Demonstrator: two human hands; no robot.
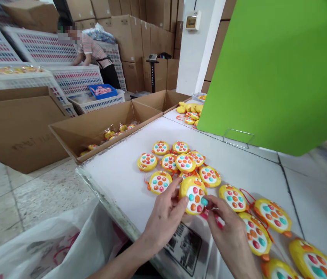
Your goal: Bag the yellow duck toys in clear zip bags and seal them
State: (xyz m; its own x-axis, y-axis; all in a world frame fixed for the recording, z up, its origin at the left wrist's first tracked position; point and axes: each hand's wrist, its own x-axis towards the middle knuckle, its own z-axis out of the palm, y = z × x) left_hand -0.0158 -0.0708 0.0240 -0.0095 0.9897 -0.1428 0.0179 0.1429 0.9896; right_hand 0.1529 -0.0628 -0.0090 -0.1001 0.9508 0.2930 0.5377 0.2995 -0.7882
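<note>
Warehouse packing bench, white worktop [122,174] strewn with yellow button toys.

Both hands grip one yellow toy [194,193] at the near edge: the left hand [163,219] has its fingers closed on the toy's left rim, and the right hand [228,228] pinches its lower right side. More toys [180,161] cluster just behind. An open carton [93,128] sits left, a green board [276,66] right, and another person [93,50] bends over crates.

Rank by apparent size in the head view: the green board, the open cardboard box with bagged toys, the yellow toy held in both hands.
1. Green board, largest, though nearest the camera, so unsure.
2. Open cardboard box.
3. Yellow round toy with coloured buttons, smallest, held between left hand and right hand.
</note>
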